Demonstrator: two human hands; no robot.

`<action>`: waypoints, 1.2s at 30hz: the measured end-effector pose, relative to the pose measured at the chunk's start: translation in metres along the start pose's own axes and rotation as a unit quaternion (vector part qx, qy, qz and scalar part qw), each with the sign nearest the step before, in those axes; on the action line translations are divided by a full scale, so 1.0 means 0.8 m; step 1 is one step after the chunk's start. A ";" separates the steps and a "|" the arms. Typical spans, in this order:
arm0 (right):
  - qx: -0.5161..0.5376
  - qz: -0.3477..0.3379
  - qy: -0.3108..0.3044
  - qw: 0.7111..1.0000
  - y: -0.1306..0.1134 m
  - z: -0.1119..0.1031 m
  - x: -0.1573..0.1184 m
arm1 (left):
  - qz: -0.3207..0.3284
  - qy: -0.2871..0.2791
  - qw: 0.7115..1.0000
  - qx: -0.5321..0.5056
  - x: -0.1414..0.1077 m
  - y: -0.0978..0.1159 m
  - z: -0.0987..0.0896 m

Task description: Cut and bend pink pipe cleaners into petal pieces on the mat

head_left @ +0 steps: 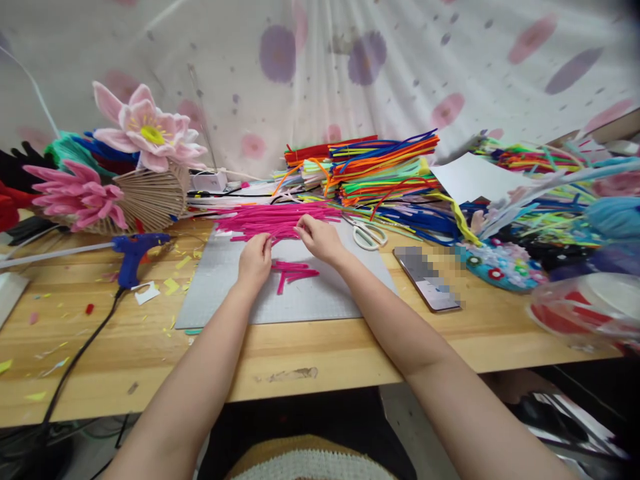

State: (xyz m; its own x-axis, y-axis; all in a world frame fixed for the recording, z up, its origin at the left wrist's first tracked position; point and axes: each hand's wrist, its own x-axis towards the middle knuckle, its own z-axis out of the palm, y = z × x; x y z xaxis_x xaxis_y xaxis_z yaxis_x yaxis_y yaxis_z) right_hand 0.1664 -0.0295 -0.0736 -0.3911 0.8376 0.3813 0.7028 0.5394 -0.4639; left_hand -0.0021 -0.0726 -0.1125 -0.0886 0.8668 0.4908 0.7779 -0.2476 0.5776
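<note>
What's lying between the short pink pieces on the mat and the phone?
Nothing lies there that the head view shows: from the short pink pieces, bare grey mat, then wooden tabletop beside the phone. The right forearm crosses, hiding part.

Bright, diffuse light; edges stretched by the lens, right side blurry.

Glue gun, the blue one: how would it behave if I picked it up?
The glue gun would probably feel stiff, as its body looks like hard plastic. Its cord, trailing over the table edge, may tug. The long white stick at its back could swing or catch.
</note>
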 end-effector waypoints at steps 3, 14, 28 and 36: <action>0.082 0.020 -0.041 0.996 0.006 0.002 -0.008 | -0.024 0.001 1.000 0.017 0.001 -0.001 -0.003; 0.024 0.111 0.050 0.992 0.142 -0.131 -0.135 | -0.110 0.036 0.992 -0.046 0.000 -0.002 0.002; -0.202 0.197 0.008 0.959 0.235 -0.177 -0.262 | -0.112 0.059 0.989 -0.074 -0.002 -0.005 0.007; -0.180 0.178 0.045 0.967 0.225 -0.179 -0.238 | -0.113 0.063 0.989 -0.070 -0.001 -0.005 0.007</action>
State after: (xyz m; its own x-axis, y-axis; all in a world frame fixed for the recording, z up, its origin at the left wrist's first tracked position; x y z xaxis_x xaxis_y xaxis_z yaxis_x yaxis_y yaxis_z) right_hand 0.4526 -0.1046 -0.1153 -0.0454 0.9447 0.3248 0.9505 0.1408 -0.2768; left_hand -0.0019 -0.0699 -0.1188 -0.3341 0.8482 0.4109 0.6360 -0.1188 0.7625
